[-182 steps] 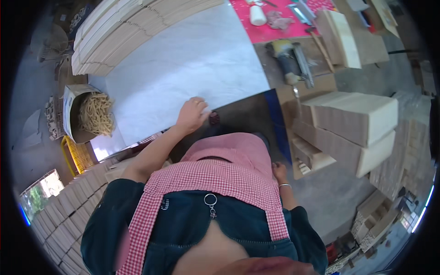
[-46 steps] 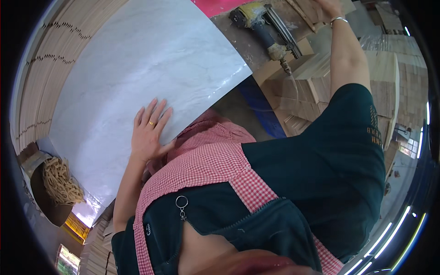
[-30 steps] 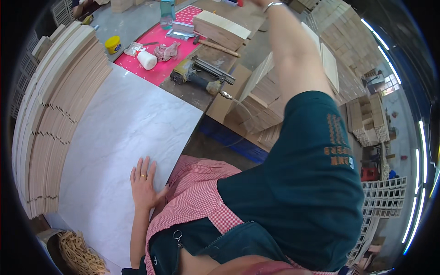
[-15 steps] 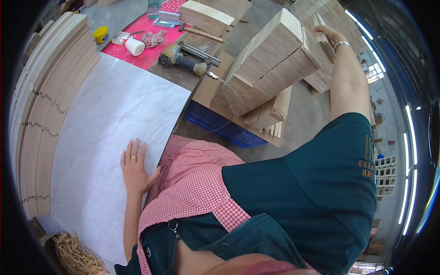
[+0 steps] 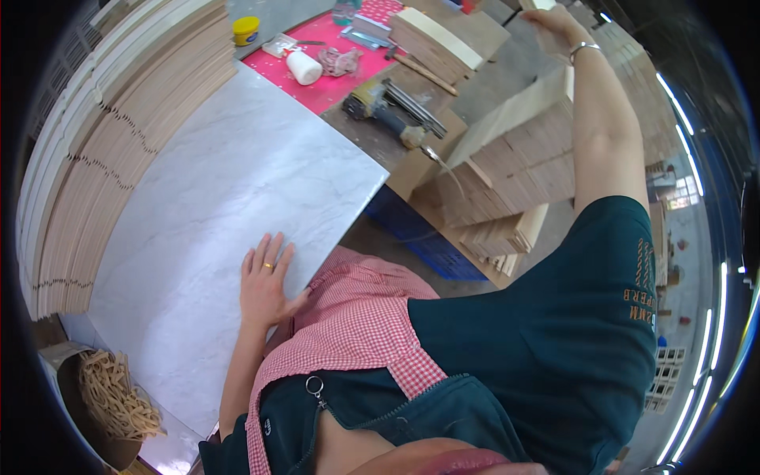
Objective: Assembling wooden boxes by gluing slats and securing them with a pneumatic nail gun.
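Observation:
My left hand [image 5: 266,289] lies flat near the right edge of a white marble-patterned board [image 5: 206,214], fingers spread, a ring on one finger. My right hand [image 5: 559,33] reaches far out at the upper right, past the tall stack of wooden boards [image 5: 518,142]. Its fingers are bent around a pale wooden piece [image 5: 538,4], which the picture's top edge cuts off. Shorter wooden strips [image 5: 507,231] lie at the near side of that stack, over a blue crate [image 5: 423,237].
A nail gun [image 5: 384,111] with an air hose lies on the bench beside a hammer [image 5: 426,74] and a wood block [image 5: 435,43]. A white bottle [image 5: 304,68], rag [image 5: 339,62] and yellow tub [image 5: 245,31] stand behind. Curved boards [image 5: 119,150] line the left; a box of strips [image 5: 115,396] is near.
My right hand has moved farther out and up from the boards, with a pale wooden piece now at its fingers. My view has shifted; my left hand stays flat on the white board.

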### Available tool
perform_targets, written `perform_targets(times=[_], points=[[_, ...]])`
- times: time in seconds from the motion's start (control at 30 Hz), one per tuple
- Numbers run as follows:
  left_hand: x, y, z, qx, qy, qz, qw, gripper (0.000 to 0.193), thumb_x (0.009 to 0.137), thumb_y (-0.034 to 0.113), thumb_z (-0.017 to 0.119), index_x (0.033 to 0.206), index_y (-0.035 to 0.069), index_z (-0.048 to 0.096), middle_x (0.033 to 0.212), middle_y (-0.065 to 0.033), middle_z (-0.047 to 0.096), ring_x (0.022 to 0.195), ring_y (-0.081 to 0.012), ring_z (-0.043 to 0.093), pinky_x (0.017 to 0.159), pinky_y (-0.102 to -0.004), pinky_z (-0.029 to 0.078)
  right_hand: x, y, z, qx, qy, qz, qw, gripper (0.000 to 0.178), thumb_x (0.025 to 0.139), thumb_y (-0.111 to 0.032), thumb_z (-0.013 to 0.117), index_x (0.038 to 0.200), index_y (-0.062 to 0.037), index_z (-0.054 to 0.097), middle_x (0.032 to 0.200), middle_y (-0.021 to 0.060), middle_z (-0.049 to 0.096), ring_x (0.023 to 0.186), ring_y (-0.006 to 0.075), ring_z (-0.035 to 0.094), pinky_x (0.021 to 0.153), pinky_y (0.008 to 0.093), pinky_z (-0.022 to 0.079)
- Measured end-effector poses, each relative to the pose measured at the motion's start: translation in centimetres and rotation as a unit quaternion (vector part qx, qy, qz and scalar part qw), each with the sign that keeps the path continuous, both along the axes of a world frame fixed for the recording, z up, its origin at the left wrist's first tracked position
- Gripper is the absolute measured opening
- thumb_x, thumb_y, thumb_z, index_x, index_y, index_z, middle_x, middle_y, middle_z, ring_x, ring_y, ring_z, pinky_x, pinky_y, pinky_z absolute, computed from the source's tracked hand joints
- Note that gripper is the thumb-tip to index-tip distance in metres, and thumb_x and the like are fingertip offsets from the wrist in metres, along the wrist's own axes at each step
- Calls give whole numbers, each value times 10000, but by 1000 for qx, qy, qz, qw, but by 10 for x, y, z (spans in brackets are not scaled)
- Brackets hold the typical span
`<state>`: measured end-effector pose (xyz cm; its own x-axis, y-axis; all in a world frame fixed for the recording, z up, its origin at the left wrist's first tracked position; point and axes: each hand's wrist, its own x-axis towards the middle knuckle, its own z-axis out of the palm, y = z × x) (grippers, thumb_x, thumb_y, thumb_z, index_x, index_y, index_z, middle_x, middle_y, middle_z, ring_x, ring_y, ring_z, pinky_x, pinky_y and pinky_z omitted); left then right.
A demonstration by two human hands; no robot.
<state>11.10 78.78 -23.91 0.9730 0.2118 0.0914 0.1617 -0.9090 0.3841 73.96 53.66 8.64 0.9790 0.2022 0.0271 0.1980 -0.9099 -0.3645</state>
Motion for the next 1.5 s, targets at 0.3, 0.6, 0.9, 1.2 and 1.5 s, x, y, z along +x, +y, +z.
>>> perform_targets(times=[0.3,0.6,0.9,1.2,1.5], points=[[7,3,6,-4,62,-1,998,768,793,454,722,1454,125,509,1596,-91,393,1489,-308,329,1206,-506,246,73,103,-149,-128,-123,141,974,1063,658,-418,885,1527,-77,377,1366,204,610,1209,366,618,1022,473,494],[12,15,-9,55,98,-24,993,721,835,488,697,1453,166,510,1595,-58,404,1488,-294,338,1198,-508,256,150,77,-246,-150,-13,135,979,1000,655,-393,911,1451,-38,420,1363,230,588,1236,373,592,1031,476,487],[17,24,2,-42,137,-56,988,871,816,526,718,1539,151,407,1637,-72,337,1533,-281,247,1229,-494,200,227,25,-255,-65,-106,185,975,718,824,-471,811,1276,48,607,1176,232,683,1052,332,687,902,429,564],[-1,-1,-6,-7,88,-6,996,868,795,510,707,1532,155,418,1641,-65,330,1536,-268,234,1228,-474,192,-61,333,-200,223,-172,421,862,384,968,-349,592,1123,-22,721,1020,156,756,901,309,705,780,383,530],[-1,11,-8,-6,34,-24,999,887,767,499,715,1525,141,425,1632,-74,340,1523,-275,260,1216,-478,217,-167,486,-151,223,2,350,910,508,947,-419,636,1012,79,719,872,98,722,681,165,694,621,257,534]])
